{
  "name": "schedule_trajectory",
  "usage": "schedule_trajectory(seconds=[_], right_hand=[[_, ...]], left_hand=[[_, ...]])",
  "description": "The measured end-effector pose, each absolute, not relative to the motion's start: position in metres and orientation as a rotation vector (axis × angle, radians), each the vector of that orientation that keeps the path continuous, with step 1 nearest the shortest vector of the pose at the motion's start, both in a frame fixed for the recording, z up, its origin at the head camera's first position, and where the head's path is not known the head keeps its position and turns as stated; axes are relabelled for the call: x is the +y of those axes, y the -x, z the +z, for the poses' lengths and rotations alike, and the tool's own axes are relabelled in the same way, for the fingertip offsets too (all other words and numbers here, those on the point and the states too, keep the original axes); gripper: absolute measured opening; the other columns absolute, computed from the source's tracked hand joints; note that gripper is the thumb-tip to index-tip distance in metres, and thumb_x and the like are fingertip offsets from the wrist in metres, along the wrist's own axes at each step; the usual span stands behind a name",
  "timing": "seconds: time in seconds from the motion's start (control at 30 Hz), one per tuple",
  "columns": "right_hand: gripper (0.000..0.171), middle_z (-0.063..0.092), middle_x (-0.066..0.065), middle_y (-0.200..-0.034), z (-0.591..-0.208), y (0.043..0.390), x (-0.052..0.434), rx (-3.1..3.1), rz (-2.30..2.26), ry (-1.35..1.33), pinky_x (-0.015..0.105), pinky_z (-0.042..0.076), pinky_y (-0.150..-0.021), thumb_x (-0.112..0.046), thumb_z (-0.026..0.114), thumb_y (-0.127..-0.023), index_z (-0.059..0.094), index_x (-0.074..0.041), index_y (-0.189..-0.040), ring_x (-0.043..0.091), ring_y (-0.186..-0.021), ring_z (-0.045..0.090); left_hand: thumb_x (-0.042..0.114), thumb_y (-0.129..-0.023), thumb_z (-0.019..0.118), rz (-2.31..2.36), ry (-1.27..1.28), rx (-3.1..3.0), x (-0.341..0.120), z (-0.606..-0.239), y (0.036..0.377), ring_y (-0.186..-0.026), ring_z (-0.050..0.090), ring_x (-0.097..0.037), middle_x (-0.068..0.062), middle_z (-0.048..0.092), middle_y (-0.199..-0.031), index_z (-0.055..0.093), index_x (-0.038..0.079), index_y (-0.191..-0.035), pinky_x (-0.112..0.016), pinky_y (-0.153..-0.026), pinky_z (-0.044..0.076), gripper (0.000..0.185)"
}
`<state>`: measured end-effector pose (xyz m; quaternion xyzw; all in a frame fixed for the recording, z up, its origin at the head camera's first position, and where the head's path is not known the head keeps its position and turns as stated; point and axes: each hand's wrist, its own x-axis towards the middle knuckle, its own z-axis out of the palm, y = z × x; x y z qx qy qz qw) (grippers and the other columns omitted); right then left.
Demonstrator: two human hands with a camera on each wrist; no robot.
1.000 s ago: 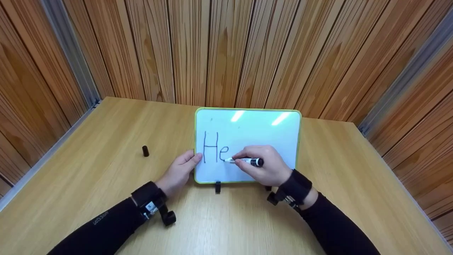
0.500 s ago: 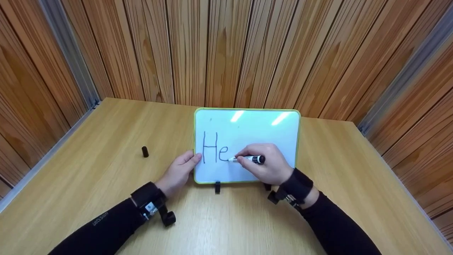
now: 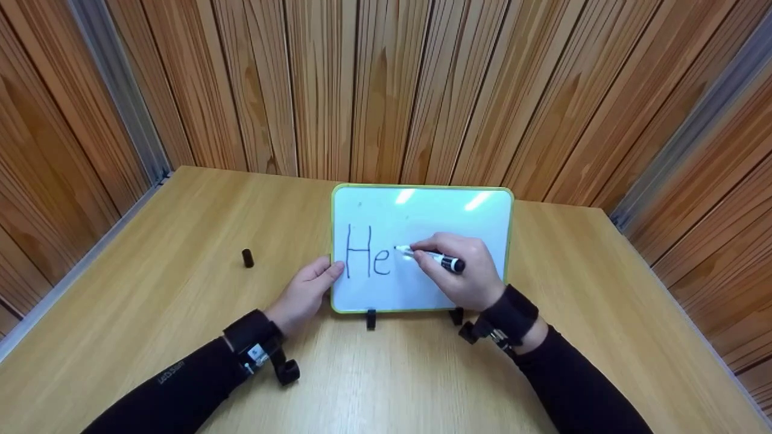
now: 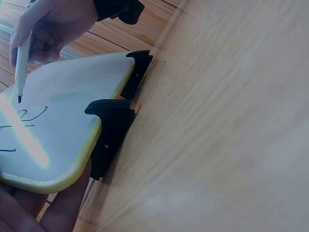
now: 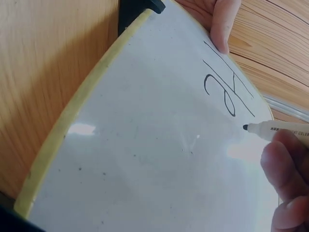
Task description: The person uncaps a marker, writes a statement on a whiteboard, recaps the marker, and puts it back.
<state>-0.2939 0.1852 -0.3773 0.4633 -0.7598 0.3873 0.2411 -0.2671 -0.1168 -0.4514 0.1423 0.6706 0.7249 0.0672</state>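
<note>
A whiteboard (image 3: 422, 211) with a yellow-green rim leans back on a black stand (image 3: 371, 319) whose front hooks hold its lower edge. "He" is written in dark ink on its left side. My left hand (image 3: 307, 289) grips the board's left edge, thumb on the front face, the other fingers behind it. My right hand (image 3: 464, 268) pinches a white marker (image 3: 431, 259) with a black end. The uncapped black tip points left, just right of the "e" and above its middle. In the right wrist view the marker (image 5: 285, 130) shows its tip close over the board.
A black marker cap (image 3: 248, 258) stands on the wooden table (image 3: 181, 301) left of the board. Wood-panelled walls (image 3: 386, 90) rise behind the table and on both sides. Each wrist wears a black strap with a small camera.
My right hand finishes the lower curve of the "e", then shifts up and slightly right with the marker. My left hand and the board stay in place.
</note>
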Motion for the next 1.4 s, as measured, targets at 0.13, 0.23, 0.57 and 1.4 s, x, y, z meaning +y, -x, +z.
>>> schedule_trajectory(seconds=[0.13,0.23,0.57,1.4], right_hand=[[0.015,0.083,0.003,-0.104,-0.3758,0.2947,0.1883,-2.087,1.046,-1.237,0.024,0.057,-0.074,-0.001,0.074,-0.104,0.083,-0.002,-0.116,0.015,-0.088,0.075],[0.016,0.083,0.004,-0.106,-0.3752,0.2956,0.1896,-2.093,1.040,-1.228,0.024,0.057,-0.078,-0.003,0.074,-0.106,0.083,-0.001,-0.119,0.016,-0.091,0.075],[0.021,0.083,0.005,-0.113,-0.3747,0.2963,0.1890,-2.069,1.050,-1.231,0.026,0.060,-0.084,-0.002,0.074,-0.106,0.081,0.000,-0.126,0.019,-0.098,0.077],[0.015,0.083,0.004,-0.106,-0.3775,0.2955,0.1868,-2.123,1.053,-1.256,0.023,0.058,-0.079,-0.002,0.076,-0.105,0.082,-0.001,-0.119,0.018,-0.094,0.077]], left_hand=[[0.019,-0.122,0.043,2.182,-0.440,2.023,-0.1164,-0.4510,0.2673,-0.127,0.068,-0.024,-0.025,0.070,-0.141,0.056,-0.012,-0.144,-0.035,-0.105,0.056,0.041],[0.019,-0.122,0.043,2.176,-0.435,2.025,-0.1164,-0.4509,0.2668,-0.126,0.069,-0.026,-0.025,0.070,-0.141,0.056,-0.012,-0.144,-0.036,-0.104,0.057,0.040],[0.021,-0.122,0.044,2.161,-0.465,2.052,-0.1169,-0.4501,0.2671,-0.125,0.071,-0.029,-0.026,0.072,-0.138,0.059,-0.012,-0.138,-0.037,-0.103,0.058,0.039],[0.022,-0.122,0.045,2.172,-0.401,2.037,-0.1173,-0.4506,0.2664,-0.125,0.070,-0.029,-0.023,0.071,-0.140,0.058,-0.010,-0.144,-0.037,-0.103,0.057,0.041]])
